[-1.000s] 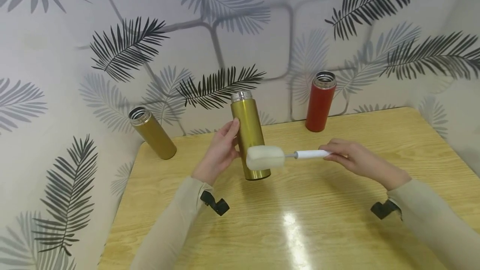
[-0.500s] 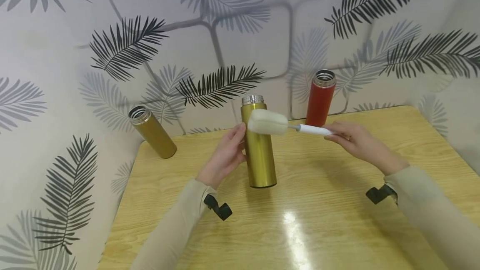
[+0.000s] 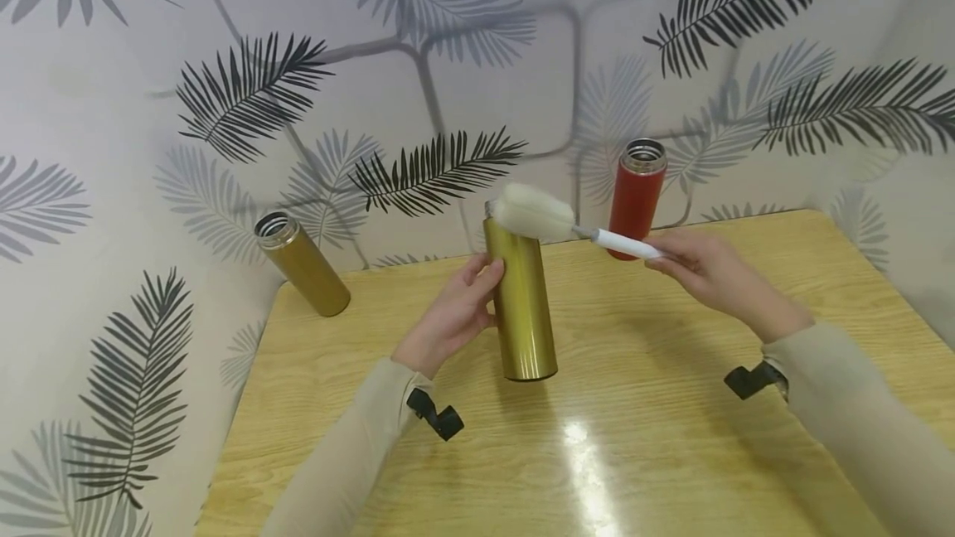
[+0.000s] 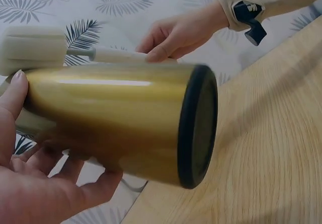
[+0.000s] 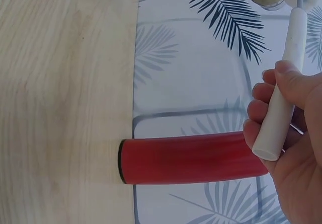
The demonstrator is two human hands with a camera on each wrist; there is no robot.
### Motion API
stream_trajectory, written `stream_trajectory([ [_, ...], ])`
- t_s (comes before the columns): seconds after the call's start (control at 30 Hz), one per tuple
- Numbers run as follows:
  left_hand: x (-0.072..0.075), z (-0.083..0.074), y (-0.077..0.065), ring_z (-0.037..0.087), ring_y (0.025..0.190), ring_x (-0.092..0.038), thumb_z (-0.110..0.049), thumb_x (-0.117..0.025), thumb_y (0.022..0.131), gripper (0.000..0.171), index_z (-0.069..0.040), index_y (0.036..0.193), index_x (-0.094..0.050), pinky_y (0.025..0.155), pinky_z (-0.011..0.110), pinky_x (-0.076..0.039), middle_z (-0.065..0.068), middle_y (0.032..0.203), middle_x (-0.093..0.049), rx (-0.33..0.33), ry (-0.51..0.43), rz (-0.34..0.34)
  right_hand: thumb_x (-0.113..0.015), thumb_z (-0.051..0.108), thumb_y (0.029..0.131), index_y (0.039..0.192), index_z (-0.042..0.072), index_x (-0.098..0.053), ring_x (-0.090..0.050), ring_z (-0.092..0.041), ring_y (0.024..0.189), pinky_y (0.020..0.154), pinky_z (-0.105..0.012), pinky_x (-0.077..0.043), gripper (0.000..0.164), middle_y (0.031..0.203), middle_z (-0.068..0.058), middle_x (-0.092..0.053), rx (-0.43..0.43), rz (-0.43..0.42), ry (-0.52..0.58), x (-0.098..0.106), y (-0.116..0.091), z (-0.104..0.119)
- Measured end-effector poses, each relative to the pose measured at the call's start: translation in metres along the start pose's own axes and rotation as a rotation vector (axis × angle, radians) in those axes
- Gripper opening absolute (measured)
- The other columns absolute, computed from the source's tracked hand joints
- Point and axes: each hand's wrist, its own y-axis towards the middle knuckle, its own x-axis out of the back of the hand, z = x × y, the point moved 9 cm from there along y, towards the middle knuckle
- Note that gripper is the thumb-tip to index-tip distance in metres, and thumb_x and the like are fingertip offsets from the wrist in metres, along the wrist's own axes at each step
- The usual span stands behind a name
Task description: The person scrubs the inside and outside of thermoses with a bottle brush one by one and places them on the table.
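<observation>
My left hand (image 3: 458,313) grips a gold thermos flask (image 3: 524,313) around its side, holding it slightly tilted over the table. In the left wrist view the flask's black base (image 4: 198,128) faces right, and the thumb lies along its wall. My right hand (image 3: 705,268) holds a bottle brush by its white handle (image 3: 625,244). The brush's cream sponge head (image 3: 533,212) overlaps the flask's upper end in the head view and hides most of its mouth. In the right wrist view the fingers curl round the white handle (image 5: 284,98).
An uncapped red flask (image 3: 637,193) stands at the back of the wooden table (image 3: 642,437), just behind the right hand. Another uncapped flask, orange-gold (image 3: 304,268), stands at the back left corner. A leaf-patterned wall (image 3: 500,89) rises along the table's far edge.
The brush has risen from the flask's lower part to its top end, its head tilting upward. The left hand has shifted the gold flask slightly right and toward me.
</observation>
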Motion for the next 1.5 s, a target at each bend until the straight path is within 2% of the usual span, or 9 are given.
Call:
stream_trajectory([
  [0.1,0.0,0.0,-0.001,0.033,0.142,-0.043,-0.027,-0.039,0.114,0.052,-0.011,0.162,-0.028,0.105,0.056,-0.047,0.021,0.152,-0.046,0.007,-0.008,0.005,-0.081,-0.012,0.079,0.11,0.005,-0.076,-0.048,-0.004,0.073,0.062,-0.02,-0.039,0.036,0.084,0.008,-0.064,0.022,0.012,0.029,-0.004,-0.005,0.0],
  [0.23,0.004,-0.003,-0.001,0.035,0.145,-0.04,-0.025,-0.036,0.115,0.052,-0.011,0.164,-0.026,0.112,0.062,-0.04,0.021,0.155,-0.043,0.0,-0.018,-0.023,-0.079,-0.012,0.081,0.112,0.006,-0.076,-0.044,-0.001,0.07,0.06,-0.018,-0.038,0.036,0.082,0.012,-0.057,0.027,0.062,0.068,-0.011,-0.014,0.002],
  [0.6,0.024,-0.017,0.003,0.027,0.129,-0.053,-0.033,-0.043,0.113,0.05,-0.002,0.153,-0.041,0.108,0.063,-0.044,0.009,0.134,-0.058,-0.045,-0.047,-0.139,-0.076,-0.013,0.084,0.115,0.007,-0.074,-0.05,0.0,0.075,0.062,-0.021,-0.045,0.037,0.09,0.011,-0.064,0.046,0.176,0.176,-0.034,-0.03,0.008],
  [0.77,0.031,-0.023,0.004,0.023,0.123,-0.055,-0.034,-0.043,0.113,0.048,-0.003,0.148,-0.047,0.11,0.062,-0.041,0.004,0.124,-0.063,-0.074,-0.097,-0.18,-0.076,-0.012,0.084,0.114,0.008,-0.074,-0.054,-0.001,0.078,0.066,-0.023,-0.048,0.036,0.093,0.011,-0.066,0.05,0.202,0.183,-0.039,-0.035,0.012],
  [0.97,0.037,-0.029,0.003,0.02,0.113,-0.058,-0.034,-0.041,0.113,0.048,-0.001,0.148,-0.045,0.103,0.057,-0.043,0.003,0.117,-0.063,-0.105,-0.145,-0.216,-0.076,-0.011,0.084,0.114,0.007,-0.074,-0.053,0.0,0.079,0.065,-0.023,-0.048,0.035,0.095,0.011,-0.065,0.049,0.231,0.177,-0.042,-0.041,0.013],
  [1.17,0.035,-0.026,0.003,0.02,0.112,-0.058,-0.036,-0.046,0.111,0.046,-0.004,0.145,-0.045,0.099,0.051,-0.047,0.004,0.117,-0.062,-0.088,-0.163,-0.211,-0.078,-0.012,0.081,0.112,0.006,-0.076,-0.055,-0.001,0.08,0.066,-0.021,-0.049,0.036,0.095,0.009,-0.067,0.05,0.183,0.145,-0.038,-0.04,0.012],
  [1.23,0.032,-0.022,0.003,0.021,0.114,-0.057,-0.044,-0.058,0.104,0.057,-0.006,0.143,-0.045,0.099,0.049,-0.047,0.004,0.119,-0.061,-0.08,-0.166,-0.196,-0.078,-0.012,0.081,0.112,0.005,-0.076,-0.055,-0.001,0.079,0.066,-0.021,-0.049,0.036,0.094,0.009,-0.067,0.037,0.158,0.142,-0.036,-0.039,0.009],
  [1.4,0.022,-0.015,0.001,0.021,0.12,-0.055,-0.05,-0.061,0.098,0.066,-0.009,0.146,-0.043,0.101,0.044,-0.048,0.003,0.128,-0.058,-0.072,-0.137,-0.129,-0.077,-0.012,0.083,0.114,0.004,-0.075,-0.051,0.0,0.074,0.061,-0.021,-0.047,0.035,0.089,0.011,-0.065,0.006,0.104,0.135,-0.027,-0.032,0.005],
  [1.5,0.016,-0.011,-0.001,0.021,0.122,-0.054,-0.049,-0.058,0.1,0.067,-0.008,0.15,-0.04,0.101,0.041,-0.05,0.001,0.131,-0.057,-0.064,-0.131,-0.081,-0.078,-0.013,0.081,0.113,0.004,-0.076,-0.05,0.0,0.073,0.06,-0.019,-0.045,0.036,0.087,0.01,-0.064,0.007,0.071,0.114,-0.02,-0.028,0.004],
])
